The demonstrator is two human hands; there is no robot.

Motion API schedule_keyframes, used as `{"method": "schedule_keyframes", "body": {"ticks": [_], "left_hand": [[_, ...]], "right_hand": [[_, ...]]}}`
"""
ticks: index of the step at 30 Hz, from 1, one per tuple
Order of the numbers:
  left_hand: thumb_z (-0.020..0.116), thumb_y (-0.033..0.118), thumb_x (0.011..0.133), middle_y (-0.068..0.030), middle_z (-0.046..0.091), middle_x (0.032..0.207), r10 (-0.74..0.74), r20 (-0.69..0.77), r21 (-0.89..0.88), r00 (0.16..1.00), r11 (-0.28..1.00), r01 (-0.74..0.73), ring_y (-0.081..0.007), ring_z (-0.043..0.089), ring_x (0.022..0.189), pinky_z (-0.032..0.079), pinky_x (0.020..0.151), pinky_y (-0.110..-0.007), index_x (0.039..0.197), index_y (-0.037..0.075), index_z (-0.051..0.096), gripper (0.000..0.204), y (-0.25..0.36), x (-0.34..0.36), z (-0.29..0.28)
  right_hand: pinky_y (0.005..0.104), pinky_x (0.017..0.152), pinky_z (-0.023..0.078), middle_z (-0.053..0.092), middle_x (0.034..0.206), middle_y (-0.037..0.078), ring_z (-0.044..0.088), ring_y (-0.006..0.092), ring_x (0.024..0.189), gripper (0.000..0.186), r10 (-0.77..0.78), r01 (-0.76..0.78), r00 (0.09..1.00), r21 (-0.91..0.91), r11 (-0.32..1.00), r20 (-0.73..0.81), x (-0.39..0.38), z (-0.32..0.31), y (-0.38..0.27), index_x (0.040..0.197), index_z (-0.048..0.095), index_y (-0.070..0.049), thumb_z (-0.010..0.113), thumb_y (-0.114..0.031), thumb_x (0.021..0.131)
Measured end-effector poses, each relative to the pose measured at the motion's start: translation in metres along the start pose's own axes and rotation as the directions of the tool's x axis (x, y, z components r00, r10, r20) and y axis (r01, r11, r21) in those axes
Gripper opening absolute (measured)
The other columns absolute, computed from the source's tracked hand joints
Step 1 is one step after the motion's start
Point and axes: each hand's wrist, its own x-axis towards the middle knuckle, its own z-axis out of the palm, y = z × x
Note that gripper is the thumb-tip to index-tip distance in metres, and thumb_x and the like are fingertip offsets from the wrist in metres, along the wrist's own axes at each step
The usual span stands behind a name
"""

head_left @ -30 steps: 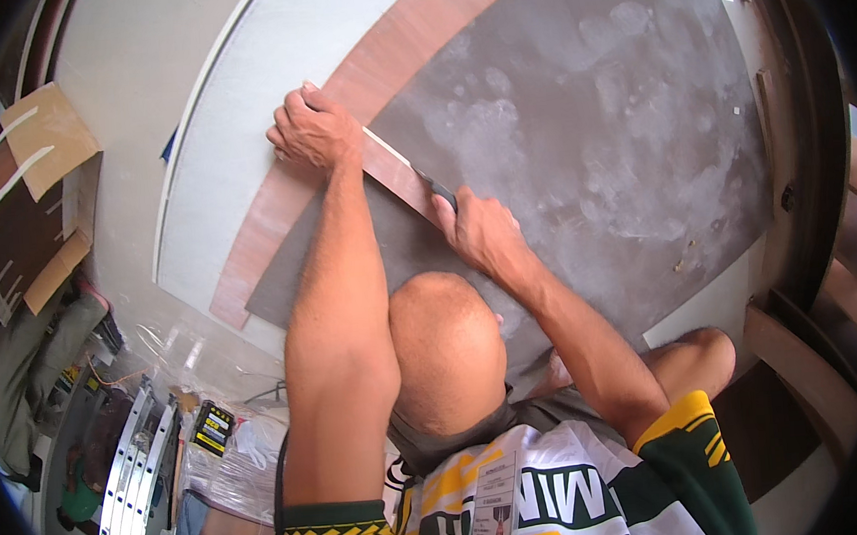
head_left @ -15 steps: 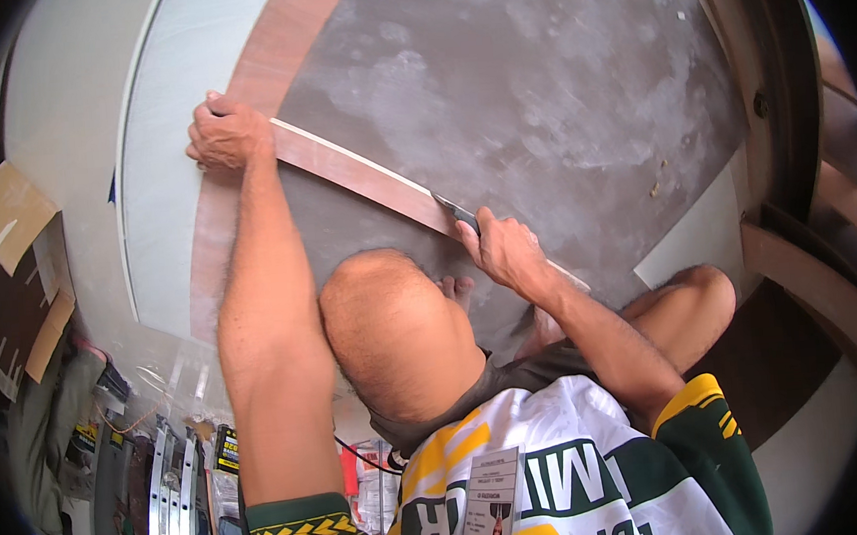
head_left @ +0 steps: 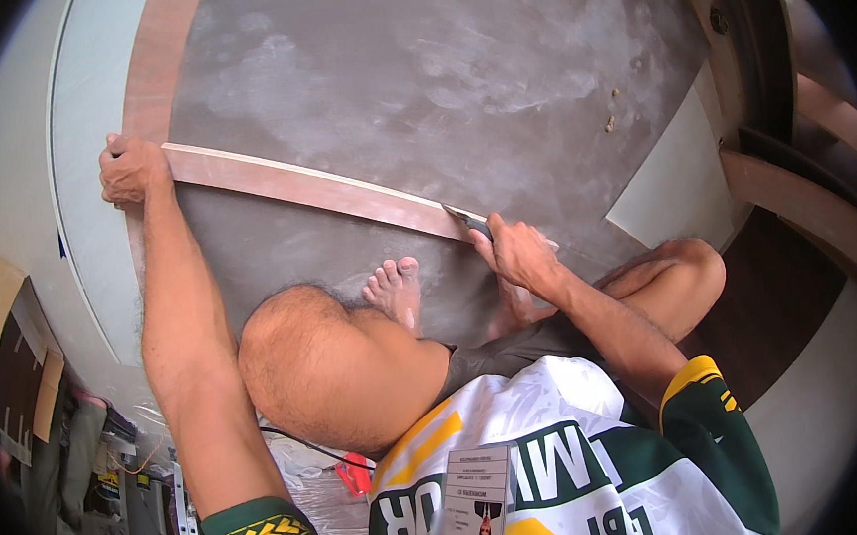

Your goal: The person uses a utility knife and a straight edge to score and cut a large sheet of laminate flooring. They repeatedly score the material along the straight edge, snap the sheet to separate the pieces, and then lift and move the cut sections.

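A long reddish wooden strip (head_left: 294,189) with a pale upper edge slants across the large dusty grey-brown board (head_left: 415,80). My left hand (head_left: 134,173) is closed around its far left end. My right hand (head_left: 521,257) grips a dark utility knife (head_left: 469,221), whose tip rests on the strip toward its right end. The strip's right end shows just past my right hand. Underneath my left hand runs a wide reddish band (head_left: 153,73), bordered by a pale grey-white panel (head_left: 86,172).
My bare foot (head_left: 393,292) rests on the board near the strip. A pale corner piece (head_left: 676,186) and dark wooden framing (head_left: 780,178) stand at the right. Lower left are a cardboard box (head_left: 6,337) and a metal ladder-like rail (head_left: 191,533).
The whole view has shifted, so the left hand and strip appear farther left. The strip lies at a flatter angle, and my left foot shows more fully. Both hands keep their hold.
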Motion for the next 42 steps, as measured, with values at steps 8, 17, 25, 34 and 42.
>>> {"method": "schedule_keyframes", "body": {"ticks": [8, 17, 25, 34, 42], "left_hand": [[0.049, 0.045, 0.099, -0.0187, 0.075, 0.113, -0.043, 0.03, 0.02, 0.999, 0.999, 0.042, -0.0418, 0.067, 0.114, 0.048, 0.101, -0.054, 0.113, 0.01, 0.077, 0.048, 0.01, -0.011, -0.009], [0.047, 0.051, 0.098, -0.017, 0.073, 0.121, -0.065, 0.052, 0.04, 0.997, 0.997, 0.063, -0.0414, 0.063, 0.12, 0.044, 0.106, -0.053, 0.119, 0.012, 0.076, 0.052, 0.001, 0.004, 0.001], [0.048, 0.052, 0.098, -0.017, 0.073, 0.12, -0.076, 0.04, 0.047, 0.996, 0.996, 0.074, -0.0412, 0.063, 0.121, 0.046, 0.105, -0.052, 0.118, 0.011, 0.076, 0.053, 0.004, 0.002, -0.001], [0.054, 0.051, 0.096, -0.0185, 0.074, 0.117, -0.021, 0.011, 0.077, 1.0, 0.997, 0.02, -0.0417, 0.066, 0.115, 0.049, 0.101, -0.051, 0.116, 0.009, 0.077, 0.052, -0.007, 0.017, 0.013], [0.056, 0.051, 0.095, -0.0201, 0.075, 0.114, -0.059, -0.01, 0.082, 0.998, 0.995, 0.059, -0.0422, 0.067, 0.113, 0.05, 0.1, -0.05, 0.114, 0.006, 0.077, 0.053, -0.007, 0.014, 0.012]], "right_hand": [[0.0578, 0.074, 0.057, 0.07, 0.078, 0.03, 0.071, 0.0499, 0.078, 0.05, 0.073, -0.073, 0.997, -0.045, 0.996, 0.002, -0.03, 0.021, 0.081, 0.098, 0.062, 0.003, 0.052, -0.045, 0.103], [0.0592, 0.075, 0.055, 0.069, 0.078, 0.032, 0.068, 0.0526, 0.08, 0.048, 0.188, -0.184, 0.981, -0.1, 0.978, 0.039, -0.061, 0.027, 0.16, 0.101, 0.062, 0.002, 0.053, -0.045, 0.102], [0.0532, 0.066, 0.049, 0.065, 0.07, 0.023, 0.063, 0.0481, 0.069, 0.035, -0.134, 0.128, 0.984, 0.057, 0.99, 0.12, -0.066, -0.074, 0.129, 0.104, 0.059, -0.003, 0.052, -0.038, 0.106], [0.0563, 0.064, 0.049, 0.062, 0.068, 0.027, 0.064, 0.0495, 0.071, 0.044, -0.213, 0.203, 0.973, 0.108, 0.973, 0.086, -0.043, -0.054, 0.157, 0.101, 0.053, 0.0, 0.051, -0.044, 0.105], [0.0557, 0.068, 0.054, 0.067, 0.071, 0.028, 0.069, 0.0485, 0.073, 0.057, -0.089, 0.072, 0.993, 0.212, 0.975, 0.072, -0.005, 0.011, 0.091, 0.101, 0.062, 0.003, 0.049, -0.052, 0.104]]}}
